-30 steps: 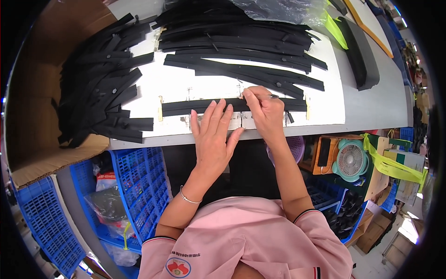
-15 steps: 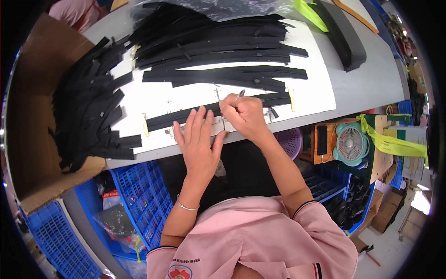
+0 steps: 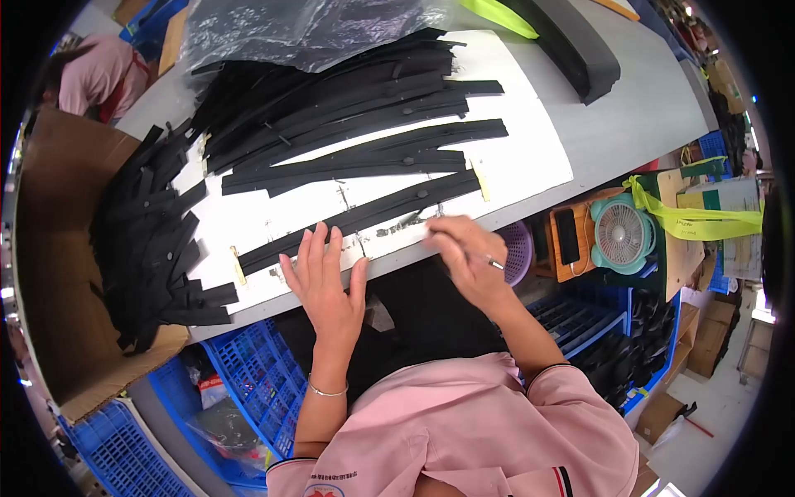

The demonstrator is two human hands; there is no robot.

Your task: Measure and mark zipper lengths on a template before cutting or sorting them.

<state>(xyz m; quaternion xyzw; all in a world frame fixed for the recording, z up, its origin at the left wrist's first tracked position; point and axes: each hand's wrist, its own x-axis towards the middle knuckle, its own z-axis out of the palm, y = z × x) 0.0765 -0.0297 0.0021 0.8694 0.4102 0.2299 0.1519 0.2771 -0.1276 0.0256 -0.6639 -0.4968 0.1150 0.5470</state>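
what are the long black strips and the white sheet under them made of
Long black strips: likely rubber or foam, matte, no glare, curving limply in the side pile. White sheet: looks like paper or thin board, flat, matte, pen-marked. The left hand presses the nearest strip flat.

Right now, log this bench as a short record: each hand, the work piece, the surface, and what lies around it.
left hand: flat, fingers spread, pressing the near strip
right hand: holds a pen, near the strip's right part
strip: long, black, lying across the white sheet
sheet: white, marked, on the grey table
strip stack: behind, partly under clear plastic
left pile: black strips on cardboard
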